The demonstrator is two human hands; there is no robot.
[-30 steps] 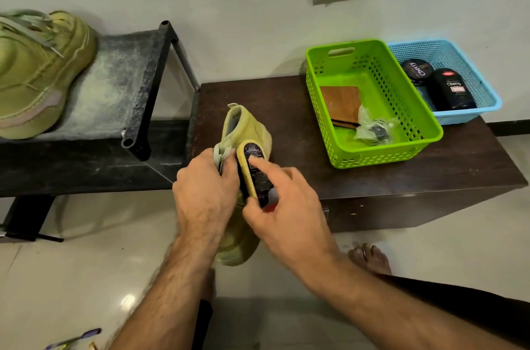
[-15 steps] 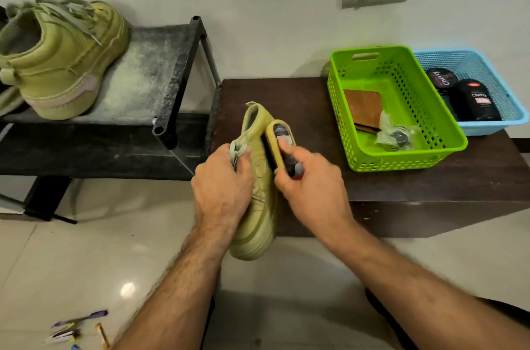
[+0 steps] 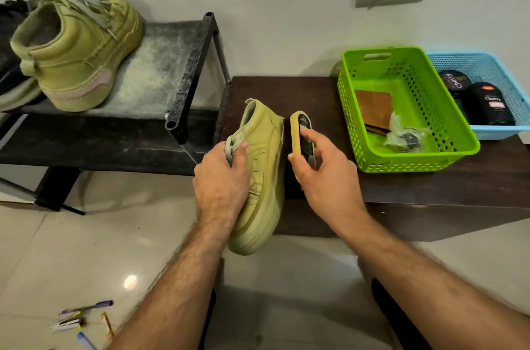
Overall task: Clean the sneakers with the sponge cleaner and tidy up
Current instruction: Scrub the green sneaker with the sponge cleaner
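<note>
My left hand (image 3: 222, 179) grips an olive-green sneaker (image 3: 262, 166) by its laces and tongue, toe pointing down toward me, over the front edge of the dark wooden table (image 3: 430, 189). My right hand (image 3: 321, 174) holds the sponge cleaner (image 3: 299, 137), a yellow sponge with a black labelled back, just to the right of the sneaker with a small gap between them. The second olive-green sneaker (image 3: 77, 54) stands on the black metal rack (image 3: 177, 68) at the left, heel toward me.
A green basket (image 3: 372, 154) holding a brown pad and a plastic-wrapped item sits on the table's right side. Behind it a blue basket (image 3: 487, 131) holds two black polish containers. Pens lie on the tiled floor at bottom left (image 3: 83, 318). A wall socket is above.
The sponge cleaner was pressed against the sneaker's side; my right hand has pulled it away to the right. The view has shifted slightly left and down.
</note>
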